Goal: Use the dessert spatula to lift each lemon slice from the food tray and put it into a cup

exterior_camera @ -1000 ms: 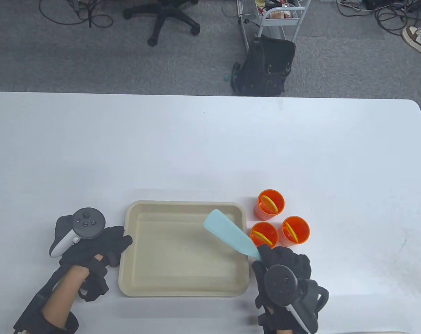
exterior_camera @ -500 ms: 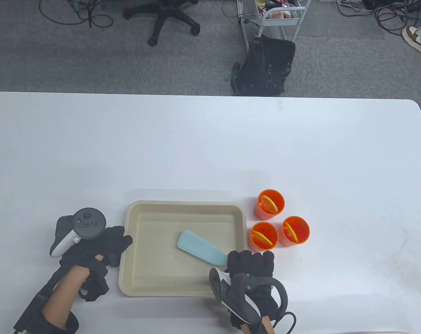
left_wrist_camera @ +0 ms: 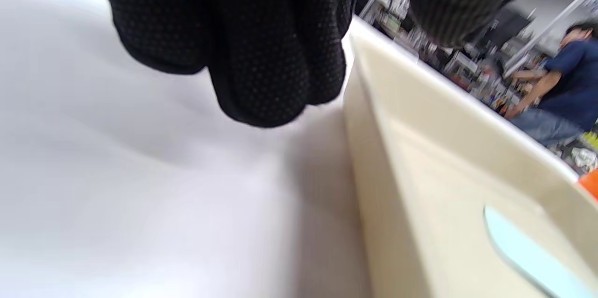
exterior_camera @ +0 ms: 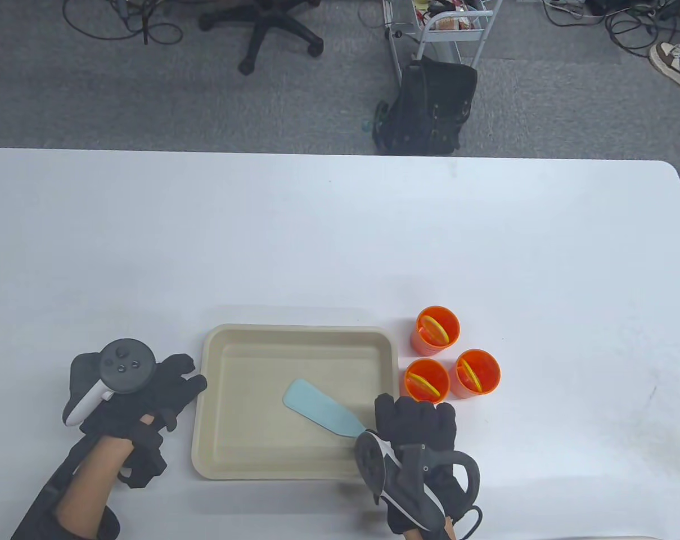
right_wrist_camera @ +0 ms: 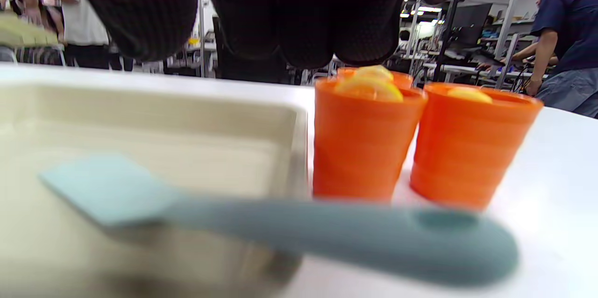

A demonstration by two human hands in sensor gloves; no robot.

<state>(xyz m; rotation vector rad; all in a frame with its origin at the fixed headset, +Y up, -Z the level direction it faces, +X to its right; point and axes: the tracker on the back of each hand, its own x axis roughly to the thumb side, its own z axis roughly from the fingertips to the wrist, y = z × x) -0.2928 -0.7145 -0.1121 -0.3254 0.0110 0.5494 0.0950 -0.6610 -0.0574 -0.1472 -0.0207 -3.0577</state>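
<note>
Right hand (exterior_camera: 415, 419) grip looks released: fingers above the dessert spatula (exterior_camera: 320, 408), which lies with blade in the food tray (exterior_camera: 216, 349) and handle across the near-right rim. Left hand (exterior_camera: 165, 388) relaxed beside the tray's left wall. Each of the three cups (exterior_camera: 438, 329) holds a lemon slice (exterior_camera: 434, 329); tray bare. Likely done; next just withdraw.

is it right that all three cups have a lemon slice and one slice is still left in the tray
Not quite. All three cups do hold a lemon slice, but the table view shows no slice left in the tray; only the spatula blade lies in it.
</note>
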